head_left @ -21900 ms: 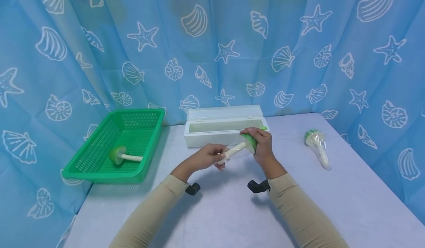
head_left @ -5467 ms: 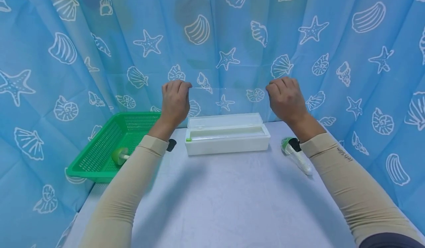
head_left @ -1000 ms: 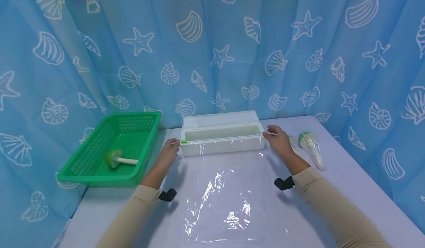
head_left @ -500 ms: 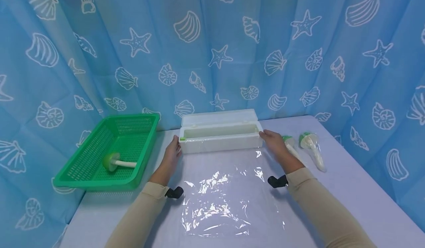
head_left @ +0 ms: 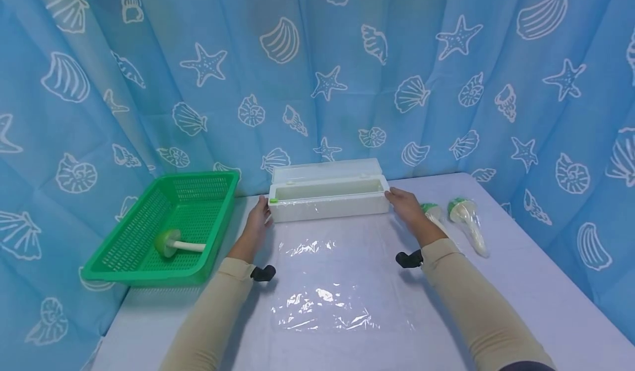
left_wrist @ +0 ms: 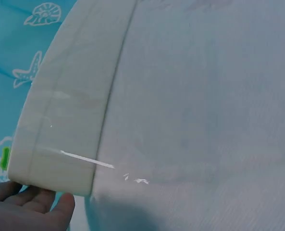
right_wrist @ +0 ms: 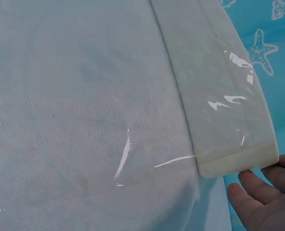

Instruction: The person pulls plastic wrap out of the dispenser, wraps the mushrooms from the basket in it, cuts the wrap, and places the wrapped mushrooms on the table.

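Note:
A long white cling film box [head_left: 329, 208] stands at the back of the table with its lid [head_left: 327, 171] raised and a small green slider [head_left: 273, 200] at its left end. A sheet of clear film [head_left: 324, 294] runs from its front over the table toward me. My left hand [head_left: 256, 222] touches the box's left end, fingertips and thumb against it in the left wrist view. My right hand [head_left: 407, 208] touches the right end, its fingertips [right_wrist: 245, 178] meeting the corner. The hands press the box between them. Neither hand's fingers curl round it.
A green plastic basket [head_left: 215, 238] at left holds a green-capped, white-stemmed mushroom [head_left: 168, 243]. Two similar mushrooms in clear wrap lie at right, one partly behind my right arm [head_left: 432, 212], the other beyond it [head_left: 466, 219]. A blue shell-print curtain [head_left: 327, 57] hangs behind the table.
Earlier my hands held a wrapped mushroom, then raised the film. Over the last second they met the box's ends, and box and film have shifted back. A second wrapped mushroom now lies at right.

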### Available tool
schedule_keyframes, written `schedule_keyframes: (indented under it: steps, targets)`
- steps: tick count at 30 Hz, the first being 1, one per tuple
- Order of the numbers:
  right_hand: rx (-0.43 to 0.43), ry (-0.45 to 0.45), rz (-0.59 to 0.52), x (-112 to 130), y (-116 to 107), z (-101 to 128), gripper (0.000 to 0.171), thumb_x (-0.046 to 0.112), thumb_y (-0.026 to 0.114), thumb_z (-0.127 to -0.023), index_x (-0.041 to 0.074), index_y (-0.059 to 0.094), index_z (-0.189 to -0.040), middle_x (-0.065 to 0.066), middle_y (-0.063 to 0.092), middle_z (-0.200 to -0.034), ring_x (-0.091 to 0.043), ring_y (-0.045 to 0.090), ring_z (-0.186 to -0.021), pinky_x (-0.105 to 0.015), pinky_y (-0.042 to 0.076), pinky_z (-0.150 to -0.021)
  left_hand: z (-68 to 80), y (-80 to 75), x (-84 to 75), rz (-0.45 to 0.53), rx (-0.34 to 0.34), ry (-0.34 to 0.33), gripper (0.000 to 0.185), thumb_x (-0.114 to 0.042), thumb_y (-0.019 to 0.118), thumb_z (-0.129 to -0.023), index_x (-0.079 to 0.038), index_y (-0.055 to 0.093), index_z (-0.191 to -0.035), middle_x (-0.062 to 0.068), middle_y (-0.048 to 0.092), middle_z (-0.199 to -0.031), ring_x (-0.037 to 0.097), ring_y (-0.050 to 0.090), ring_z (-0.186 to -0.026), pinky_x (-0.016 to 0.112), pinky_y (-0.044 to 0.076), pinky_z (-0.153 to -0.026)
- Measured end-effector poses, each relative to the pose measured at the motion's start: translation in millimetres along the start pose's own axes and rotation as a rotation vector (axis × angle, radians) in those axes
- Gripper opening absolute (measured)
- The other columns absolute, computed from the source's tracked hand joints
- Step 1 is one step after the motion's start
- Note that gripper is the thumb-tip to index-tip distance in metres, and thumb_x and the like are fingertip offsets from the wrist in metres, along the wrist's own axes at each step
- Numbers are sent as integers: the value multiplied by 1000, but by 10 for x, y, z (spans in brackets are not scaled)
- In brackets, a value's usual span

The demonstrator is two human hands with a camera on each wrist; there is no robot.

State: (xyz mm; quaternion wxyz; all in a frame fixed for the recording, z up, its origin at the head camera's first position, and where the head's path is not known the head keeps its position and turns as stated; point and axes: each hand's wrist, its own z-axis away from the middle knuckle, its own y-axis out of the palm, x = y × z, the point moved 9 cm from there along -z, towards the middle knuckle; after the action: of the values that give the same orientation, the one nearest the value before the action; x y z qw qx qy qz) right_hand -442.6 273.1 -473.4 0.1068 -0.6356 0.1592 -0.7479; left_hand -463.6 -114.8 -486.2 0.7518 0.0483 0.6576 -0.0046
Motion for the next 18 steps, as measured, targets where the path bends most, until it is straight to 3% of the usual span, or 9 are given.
schedule_keyframes:
  steps: [5, 7, 9, 12, 13, 18]
  targets:
    - [-24, -5, -66, -13, -85, -121, 54, 30, 41, -105, 1, 32, -150, -19, 39, -148, -34, 39, -134, -44, 36, -107, -52, -69, -103, -81, -43, -72, 66, -48, 26, -105, -2, 23, -152, 17, 29, -154, 33, 30, -140, 44, 29, -111]
    - [-24, -4, -34, -7, -118, -166, 53, 29, 42, -105, 0, 34, -149, -19, 41, -146, -35, 42, -131, -46, 38, -105, -66, -121, -176, -134, -75, -102, 65, -45, 30, -105, 0, 24, -152, 20, 31, -152, 36, 34, -137, 43, 33, -109]
    - [-21, -17, 69, 22, -140, -199, 53, 30, 41, -105, 0, 33, -149, -20, 40, -146, -37, 39, -133, -50, 34, -107, -70, -179, -269, -217, -115, -118, 62, -41, 35, -105, 0, 27, -151, 21, 35, -150, 36, 38, -134, 43, 36, -107]
    - [-20, -101, 310, 136, -140, -223, 54, 32, 38, -105, 0, 34, -148, -22, 39, -147, -41, 36, -134, -55, 30, -108, -50, -274, -428, -361, -159, -103, 57, -33, 42, -104, 2, 31, -148, 22, 42, -144, 36, 46, -128, 44, 40, -103]
    - [-26, -145, 395, 192, -132, -223, 54, 32, 38, -105, -1, 34, -148, -23, 39, -147, -42, 35, -135, -55, 28, -108, -167, -370, -384, -390, -160, -79, 56, -33, 45, -103, 1, 35, -146, 20, 48, -140, 33, 51, -124, 42, 43, -100]
    - [-13, -339, 707, 432, -1, -178, 56, 33, 35, -106, -4, 34, -147, -25, 33, -150, -42, 29, -138, -52, 22, -112, -55, -519, -585, -508, -108, -79, 51, -30, 47, -103, 0, 40, -143, 19, 56, -129, 30, 59, -113, 40, 47, -95]
